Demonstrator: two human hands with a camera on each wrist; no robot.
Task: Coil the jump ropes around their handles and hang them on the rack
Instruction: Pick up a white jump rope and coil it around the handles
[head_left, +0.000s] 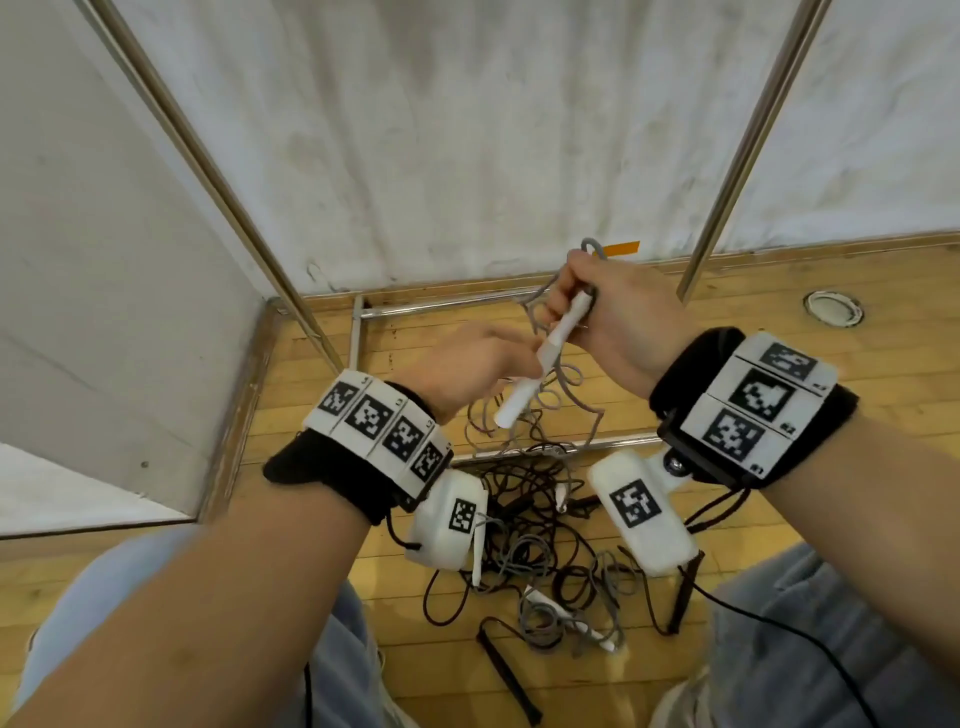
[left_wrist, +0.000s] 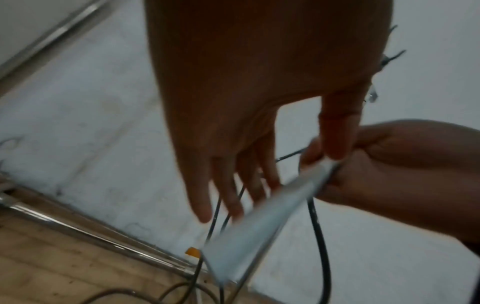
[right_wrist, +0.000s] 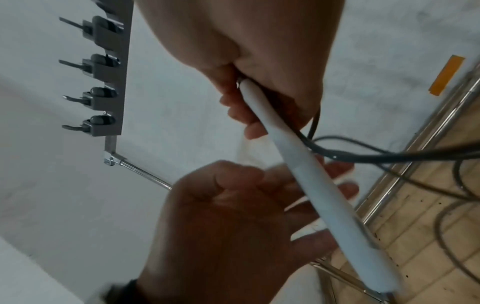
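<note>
My right hand (head_left: 597, 306) (right_wrist: 246, 51) grips the top end of a white jump-rope handle (head_left: 524, 395) (right_wrist: 324, 195), held slanting down to the left above the floor. The grey rope (head_left: 594, 248) (right_wrist: 389, 158) loops out above my fist and hangs in curls below. My left hand (head_left: 467, 374) (left_wrist: 233, 102) reaches in with straight fingers lying behind the handle (left_wrist: 246, 232) while the thumb touches its upper end; it does not grip. The left wrist view is blurred.
A tangle of black and grey ropes (head_left: 524, 519) with loose handles lies on the wooden floor between my knees. Metal rack poles (head_left: 218, 171) (head_left: 748, 150) rise before the white wall. The hook bar (right_wrist: 103, 82) shows several bare hooks.
</note>
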